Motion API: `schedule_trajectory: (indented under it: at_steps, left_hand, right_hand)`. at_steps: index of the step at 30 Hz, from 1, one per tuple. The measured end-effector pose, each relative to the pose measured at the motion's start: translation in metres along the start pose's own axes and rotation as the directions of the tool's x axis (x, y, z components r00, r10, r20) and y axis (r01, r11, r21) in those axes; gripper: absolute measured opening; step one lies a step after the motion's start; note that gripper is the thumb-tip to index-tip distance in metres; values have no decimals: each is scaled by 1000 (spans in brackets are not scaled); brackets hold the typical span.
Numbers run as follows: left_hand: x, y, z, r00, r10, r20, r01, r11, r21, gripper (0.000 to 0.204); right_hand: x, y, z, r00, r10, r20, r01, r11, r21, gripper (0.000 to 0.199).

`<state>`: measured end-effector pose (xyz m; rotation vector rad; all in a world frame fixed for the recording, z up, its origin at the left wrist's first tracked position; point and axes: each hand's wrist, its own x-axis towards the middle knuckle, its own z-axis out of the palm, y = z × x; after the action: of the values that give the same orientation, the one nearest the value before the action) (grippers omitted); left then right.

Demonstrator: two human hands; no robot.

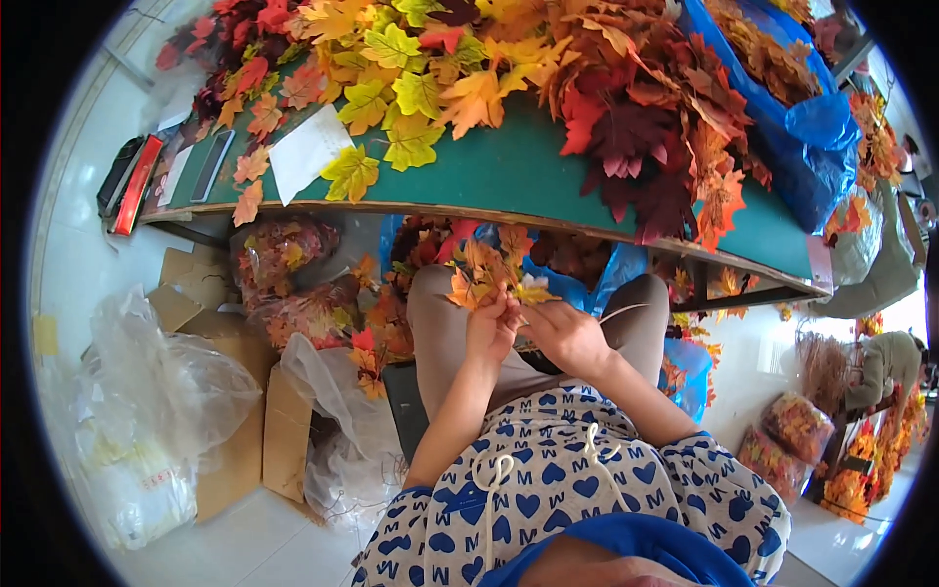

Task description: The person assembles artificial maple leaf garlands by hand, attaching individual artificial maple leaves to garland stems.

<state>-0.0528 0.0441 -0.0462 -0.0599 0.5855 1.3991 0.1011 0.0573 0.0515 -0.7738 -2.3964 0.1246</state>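
Over my lap, my left hand [492, 331] pinches the lower end of a small bunch of orange artificial maple leaves [486, 264]. Close against it, my right hand [569, 338] has its fingers closed at the stems of the same bunch. A thin pale strip or stem [623, 311] sticks out to the right beyond my right hand; its other end is hidden. A paler yellow-white leaf [533, 290] shows just above the right fingers. The fingertips cover the point where the stems meet.
A green table [469, 171] ahead carries heaped yellow leaves [391, 49] and dark red leaves [626, 137]. A blue plastic bag [817, 137] lies at its right end. Cardboard boxes [235, 430] and clear plastic bags [127, 421] stand left. Another person [885, 367] is at far right.
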Motion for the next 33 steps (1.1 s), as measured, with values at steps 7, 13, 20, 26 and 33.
schedule_trajectory:
  at_steps: [7, 13, 20, 26, 33]
  left_hand:
    - [-1, -1, -30, 967, -251, -30, 230, 924, -306, 16]
    - [-19, 7, -21, 976, -220, -9, 211, 945, -249, 10]
    - [-22, 15, -7, 985, -168, 34, 171, 962, -212, 25]
    - [-28, 30, 14, 990, -73, 121, 90, 986, -139, 21]
    - [-45, 32, 58, 991, 100, 93, -99, 995, -20, 21]
  right_hand:
    - [142, 23, -51, 960, -58, -272, 83, 993, 81, 21]
    - [244, 39, 6, 990, -132, -41, 136, 984, 112, 19]
    - [295, 50, 66, 960, -197, 200, 264, 874, -409, 13]
    - [259, 21, -22, 953, -297, -58, 236, 847, -476, 16]
    - [130, 19, -16, 837, 525, 153, -399, 397, 827, 15]
